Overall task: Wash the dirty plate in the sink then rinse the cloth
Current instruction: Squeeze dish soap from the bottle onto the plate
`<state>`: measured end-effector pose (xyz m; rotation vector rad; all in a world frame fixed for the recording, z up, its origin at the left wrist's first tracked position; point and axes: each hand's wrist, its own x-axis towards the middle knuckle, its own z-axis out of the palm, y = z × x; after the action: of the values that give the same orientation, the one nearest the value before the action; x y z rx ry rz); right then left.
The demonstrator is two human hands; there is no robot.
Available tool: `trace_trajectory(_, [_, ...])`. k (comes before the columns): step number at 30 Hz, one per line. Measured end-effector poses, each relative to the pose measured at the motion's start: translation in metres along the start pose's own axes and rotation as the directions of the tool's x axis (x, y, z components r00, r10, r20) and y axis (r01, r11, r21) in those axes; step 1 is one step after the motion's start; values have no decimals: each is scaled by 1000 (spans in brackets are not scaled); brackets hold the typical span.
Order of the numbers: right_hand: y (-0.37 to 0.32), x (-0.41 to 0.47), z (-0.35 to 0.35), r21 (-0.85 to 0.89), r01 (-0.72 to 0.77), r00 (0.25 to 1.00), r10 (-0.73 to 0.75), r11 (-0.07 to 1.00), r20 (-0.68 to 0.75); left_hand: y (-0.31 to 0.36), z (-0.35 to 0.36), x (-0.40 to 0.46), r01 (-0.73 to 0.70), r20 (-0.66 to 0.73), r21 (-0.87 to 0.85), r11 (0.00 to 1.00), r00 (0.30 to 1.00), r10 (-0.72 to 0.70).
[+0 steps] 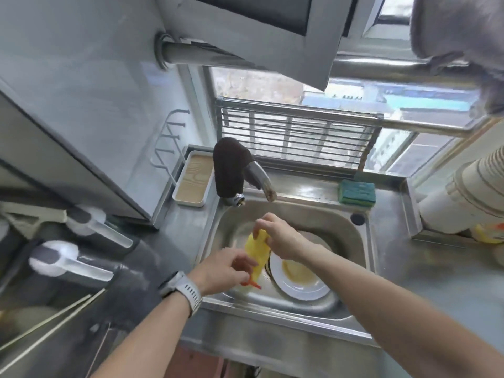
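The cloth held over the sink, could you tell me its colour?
Yellow cloth with an orange edge, seen in the head view.

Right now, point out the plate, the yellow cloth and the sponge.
plate point(308, 290): head view, white rim near the front.
yellow cloth point(257, 251): head view, middle of the hanging fabric.
sponge point(357, 190): head view, blue top face.

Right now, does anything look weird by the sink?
Yes. A dark brown cloth is draped over the faucet, covering its top, an unusual spot. The white plate in the sink has yellowish residue in its middle.
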<state>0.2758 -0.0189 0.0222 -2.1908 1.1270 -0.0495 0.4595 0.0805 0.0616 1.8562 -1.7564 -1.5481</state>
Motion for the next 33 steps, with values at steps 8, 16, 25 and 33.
trace_trajectory(8, [4,34,27,63,-76,996,72,995,55,-11,18,24,-33,16,112,993,999,31])
trace_trajectory(16, [0,-19,25,511,-403,814,552,759,-179,-10,15,32,-39,-8,29,999,999,40])
trace_trajectory(25, [-42,-97,79,965,-243,665,708,-97,239,4,27,46,-65,38,13,998,997,64])
trace_trajectory(33, [-49,-92,84,985,-16,618,773,-171,144,1,29,52,-69,53,-41,997,996,71])
